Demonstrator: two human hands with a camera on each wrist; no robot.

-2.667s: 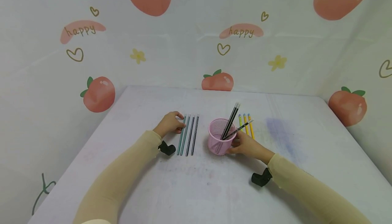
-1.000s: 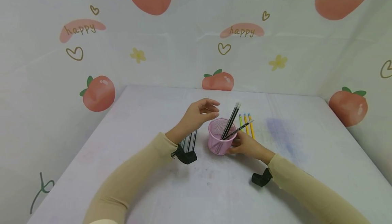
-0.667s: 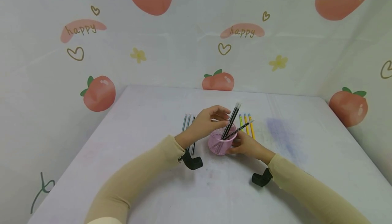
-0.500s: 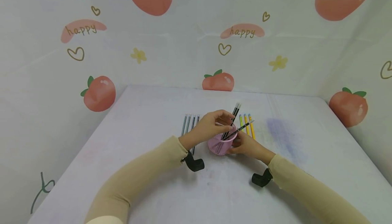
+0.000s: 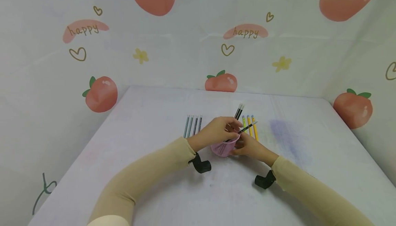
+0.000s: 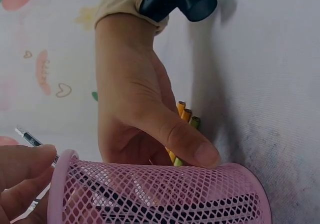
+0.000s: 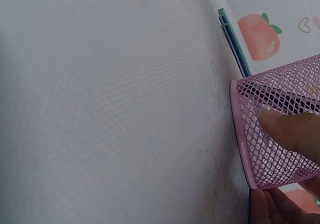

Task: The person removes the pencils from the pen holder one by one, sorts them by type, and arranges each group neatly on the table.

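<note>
A pink mesh pencil cup (image 5: 222,149) stands upright on the table, with black pencils (image 5: 239,111) rising from it. Another black pencil (image 5: 248,127) leans over the rim to the right. My right hand (image 5: 253,149) grips the cup low on its right side; in the right wrist view its thumb (image 7: 287,129) presses the mesh. My left hand (image 5: 216,130) is over the rim, fingertips around the leaning pencil, a gap showing between thumb and fingers. In the left wrist view, fingers (image 6: 25,161) lie against a white-ended pencil (image 6: 27,135); firm contact is unclear.
Left of the cup lies a row of teal and dark pencils (image 5: 186,126), partly behind the left forearm. Two yellow pencils (image 5: 255,131) and a lime one (image 5: 244,121) lie behind the right hand. A patterned white backdrop (image 5: 185,54) rises at the table's back.
My left hand has left the pencil row on the left, crossed rightward above the cup and come down to its rim at the leaning pencil. The right hand has stayed on the cup.
</note>
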